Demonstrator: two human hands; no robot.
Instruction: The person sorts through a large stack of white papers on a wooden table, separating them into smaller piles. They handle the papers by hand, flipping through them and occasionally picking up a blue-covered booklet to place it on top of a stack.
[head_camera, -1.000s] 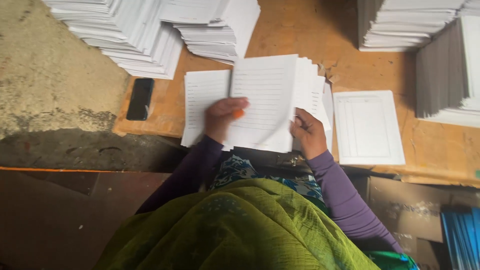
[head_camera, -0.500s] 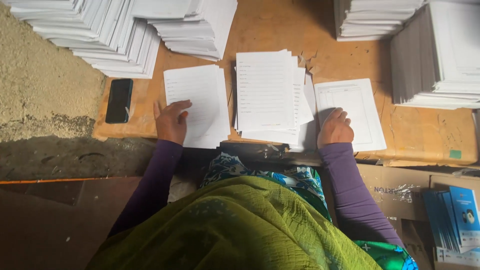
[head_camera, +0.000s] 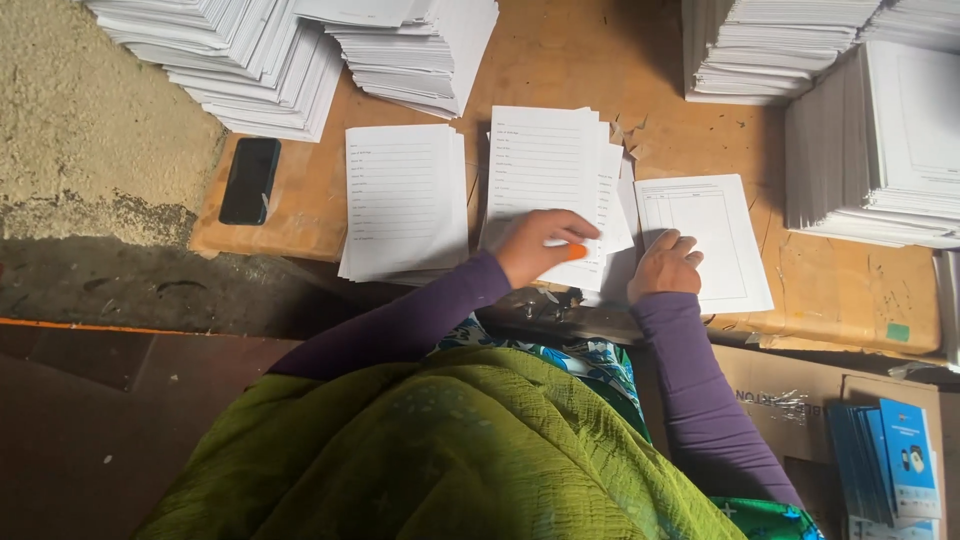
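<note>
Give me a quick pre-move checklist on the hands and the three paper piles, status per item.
1. Left hand on the middle pile: ok, fingers rest on its lower edge.
2. Left-hand grip on one single sheet: cannot tell, fingers cover the edge.
3. Right hand on the ruled sheet: ok, lying at its lower left corner.
4. Middle pile squared up: not ok, sheets fan out to the right.
5. Left pile free of both hands: ok, no hand touches it.
6. Black phone apart from the piles: ok, it lies alone near the board's left edge.
</note>
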